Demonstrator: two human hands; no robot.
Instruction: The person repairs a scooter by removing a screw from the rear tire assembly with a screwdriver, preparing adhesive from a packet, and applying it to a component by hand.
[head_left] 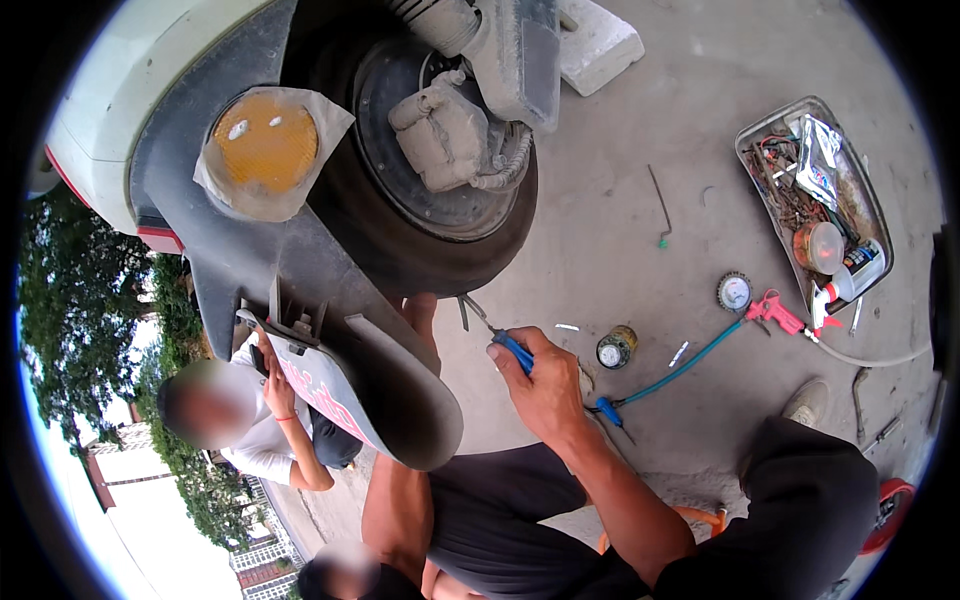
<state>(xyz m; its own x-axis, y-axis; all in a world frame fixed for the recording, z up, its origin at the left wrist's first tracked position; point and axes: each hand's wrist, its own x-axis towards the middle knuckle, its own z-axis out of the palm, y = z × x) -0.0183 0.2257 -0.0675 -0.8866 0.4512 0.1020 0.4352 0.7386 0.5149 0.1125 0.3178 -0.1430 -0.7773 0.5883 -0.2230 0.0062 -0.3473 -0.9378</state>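
In my right hand (548, 385) is a blue-handled tyre plug tool (514, 350), fingers closed round its handle. A dark, limp plug strip (466, 312) hangs at its metal tip, just below the tyre (490, 265) and apart from my left hand. My left hand (422, 318) reaches up behind the black mudguard flap (410, 400); its visible fingers are stretched out against the tyre's underside, and the rest is hidden. The wheel (370, 110) carries a dusty hub part (435, 135). A second blue-handled tool (610, 410) with a thin spike lies on the ground.
A small round tin (616, 347) stands right of my hand. Farther right lie a red inflator gun (775, 313) with gauge (734, 292) and hose (690, 358), and a metal tray (745, 150) of tools. A concrete block (600, 45) lies beyond the wheel. A person (265, 430) crouches left.
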